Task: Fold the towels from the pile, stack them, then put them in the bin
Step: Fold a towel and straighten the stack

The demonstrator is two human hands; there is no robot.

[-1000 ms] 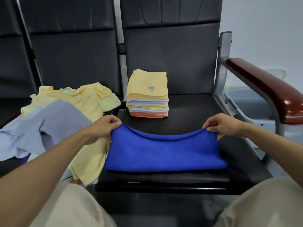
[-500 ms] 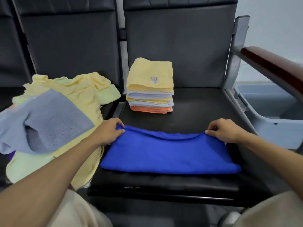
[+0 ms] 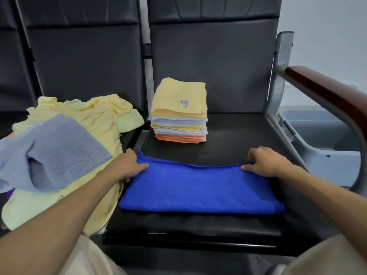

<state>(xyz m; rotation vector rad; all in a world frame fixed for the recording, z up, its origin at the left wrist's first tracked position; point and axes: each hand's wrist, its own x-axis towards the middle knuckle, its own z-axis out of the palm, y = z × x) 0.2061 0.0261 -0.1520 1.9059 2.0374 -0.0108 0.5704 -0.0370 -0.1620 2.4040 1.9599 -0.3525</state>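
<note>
At far left corner of blue towel (image 3: 198,189): left grip (image 3: 129,165) clenched on the cloth, thumb on top, fingers curled round the edge. At far right corner: right grip (image 3: 266,161) pinching the same towel, thumb on the hem, fingers curled above it. Far hem runs between the two, slightly slack and wavy.

Blue towel: folded into one long band, lying flat across the front half of the seat (image 3: 238,139). Near long edge is just short of the seat's front edge. Left end reaches the seat's left edge.

Stack (image 3: 179,120): back left corner of the same seat, well apart from the blue towel. Order from top: yellow, pale blue, yellow, pale blue, orange. A small label (image 3: 184,103) shows on the top yellow one. Edges fairly even.

Pile (image 3: 95,124): unfolded, on the neighbouring seat to the left, mostly yellow and pale green. A grey-blue towel (image 3: 65,143) is draped over it. Its right side spills to just beside the left forearm.

Bin (image 3: 317,139): grey, off the right edge of the seat, under the red-brown armrest (image 3: 327,96). Contents cannot be told from this angle.
</note>
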